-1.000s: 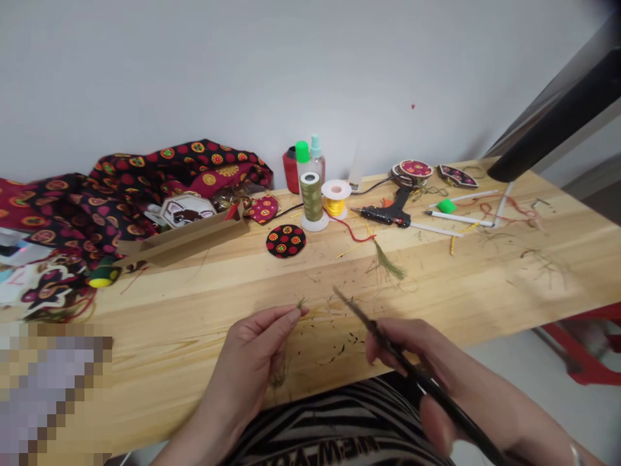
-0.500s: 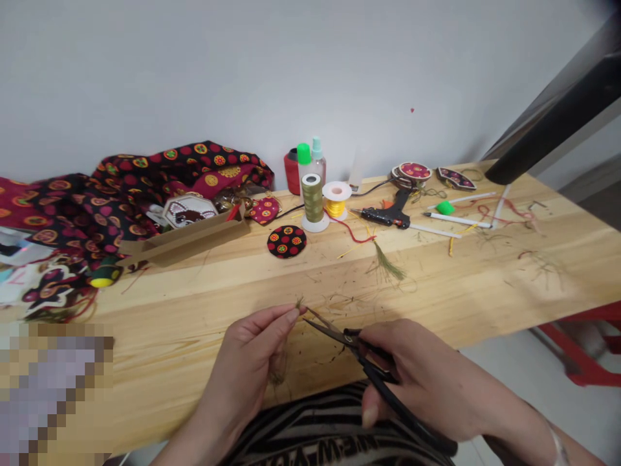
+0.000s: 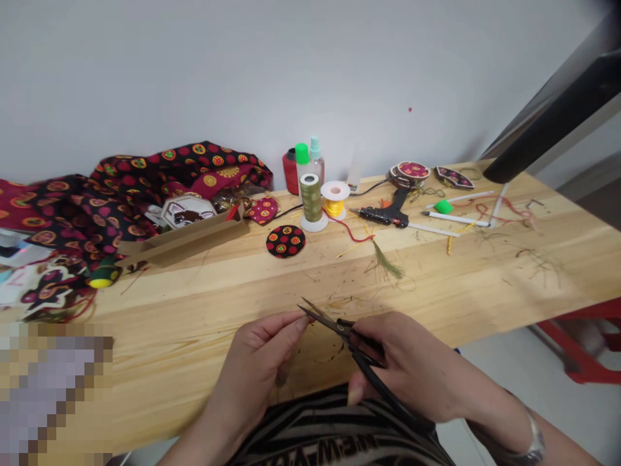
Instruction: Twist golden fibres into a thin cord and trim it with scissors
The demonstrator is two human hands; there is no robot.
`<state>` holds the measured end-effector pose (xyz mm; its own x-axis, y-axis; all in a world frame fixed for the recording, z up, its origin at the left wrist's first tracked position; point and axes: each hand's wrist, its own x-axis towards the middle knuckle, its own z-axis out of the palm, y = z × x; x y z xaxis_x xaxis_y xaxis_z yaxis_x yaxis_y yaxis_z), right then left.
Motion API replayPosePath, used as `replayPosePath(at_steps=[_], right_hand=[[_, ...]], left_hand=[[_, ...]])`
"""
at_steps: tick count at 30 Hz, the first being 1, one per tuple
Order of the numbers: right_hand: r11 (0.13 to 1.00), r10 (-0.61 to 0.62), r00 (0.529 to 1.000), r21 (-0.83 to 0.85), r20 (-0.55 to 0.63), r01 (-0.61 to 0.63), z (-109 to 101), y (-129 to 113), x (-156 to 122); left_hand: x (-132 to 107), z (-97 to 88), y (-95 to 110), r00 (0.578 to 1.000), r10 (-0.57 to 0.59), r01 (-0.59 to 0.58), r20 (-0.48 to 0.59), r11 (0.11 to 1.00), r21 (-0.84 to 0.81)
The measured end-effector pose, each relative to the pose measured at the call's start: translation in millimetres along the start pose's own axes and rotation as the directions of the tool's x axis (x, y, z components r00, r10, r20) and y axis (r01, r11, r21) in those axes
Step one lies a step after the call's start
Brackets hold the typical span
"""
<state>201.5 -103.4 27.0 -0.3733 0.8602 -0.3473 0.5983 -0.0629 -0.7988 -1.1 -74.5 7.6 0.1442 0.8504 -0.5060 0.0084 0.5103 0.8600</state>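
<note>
My left hand (image 3: 269, 346) is closed, thumb pressed against the fingers. Pinched in it is a small bundle of olive-green thread (image 3: 281, 374), mostly hidden, with faint strands hanging below the fingers. The black-handled scissors (image 3: 342, 330) are gripped in my right hand (image 3: 400, 362). Their blades stand slightly apart, pointing left, and the tips lie over my left fingertips. Beyond the hands, a green tassel (image 3: 387, 261) on a red cord lies on the table, close to an olive thread spool (image 3: 311, 199) and a spool of yellow cord (image 3: 334, 206).
A glue gun (image 3: 388, 213) lies right of the spools. A round patterned fabric disc (image 3: 286, 241) rests left of them. Farther left are a cardboard tray (image 3: 194, 243) and heaped patterned cloth (image 3: 184, 158). White sticks (image 3: 456, 219) and thread scraps lie right; a red stool (image 3: 582, 343) stands beyond the edge.
The scissors have moved left and slightly up, so their tips now cross my left fingertips. The green tuft that stuck out above those fingertips is no longer visible.
</note>
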Motion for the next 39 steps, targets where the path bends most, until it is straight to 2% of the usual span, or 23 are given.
replayPosePath(at_steps=[4,14,19,29,39], right_hand=[[1.0,0.003,1.0,0.003,-0.017,-0.003,1.7,-0.5,2.1],[0.993,0.017,0.999,0.118,0.035,-0.021,1.9,-0.1,5.0],[0.993,0.028,0.999,0.111,0.021,-0.03,1.9,1.6,4.8],[0.983,0.03,0.998,0.177,0.056,-0.039,2.1,3.7,3.6],[0.978,0.051,0.998,0.2,0.04,-0.058,3.5,6.3,4.3]], left_hand=[[0.3,-3.0,-4.3,1.0,0.005,-0.005,0.024,1.0,0.023],[1.0,-2.0,-5.9,1.0,0.003,-0.004,0.019,1.0,0.015],[-0.1,-2.7,-7.1,0.999,-0.027,0.027,0.024,1.0,0.003],[0.6,-2.7,-8.3,1.0,-0.02,0.02,-0.005,1.0,-0.005],[0.1,-3.8,-8.2,1.0,-0.025,0.025,0.002,0.999,-0.021]])
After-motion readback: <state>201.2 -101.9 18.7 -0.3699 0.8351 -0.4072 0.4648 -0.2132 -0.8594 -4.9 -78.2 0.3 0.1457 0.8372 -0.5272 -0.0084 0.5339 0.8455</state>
